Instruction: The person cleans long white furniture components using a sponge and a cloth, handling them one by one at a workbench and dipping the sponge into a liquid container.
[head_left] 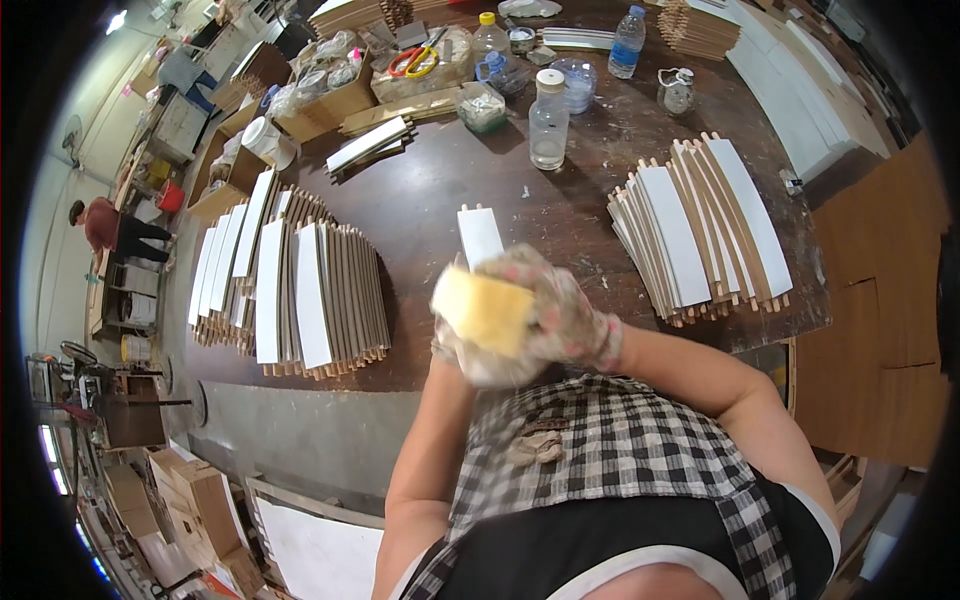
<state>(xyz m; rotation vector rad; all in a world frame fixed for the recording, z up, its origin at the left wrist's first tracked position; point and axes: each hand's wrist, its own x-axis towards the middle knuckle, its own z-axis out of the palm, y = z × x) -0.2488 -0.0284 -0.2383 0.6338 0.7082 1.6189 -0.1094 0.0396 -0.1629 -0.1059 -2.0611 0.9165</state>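
Note:
My right hand (pixel 565 310), in a pale patterned work glove, is closed on a yellow sponge (pixel 487 308). Right beside it, my left hand (pixel 447 338) is gloved too, but blur and the sponge hide its fingers. Something white and blurred, perhaps glove or cloth, shows below the sponge. Past the hands sticks out the far end of a white slat (pixel 480 232) with short wooden pegs at its tip. The slat's near part is hidden under the hands, so I cannot tell which hand touches it.
Stacks of white pegged slats stand on the brown table at left (pixel 312 290) and right (pixel 670 235). Farther back are a clear bottle (pixel 548 125), a water bottle (pixel 627 45), a glass jar (pixel 676 95), red-and-yellow scissors (pixel 415 62) and a cardboard box (pixel 310 115). Two people work at far left.

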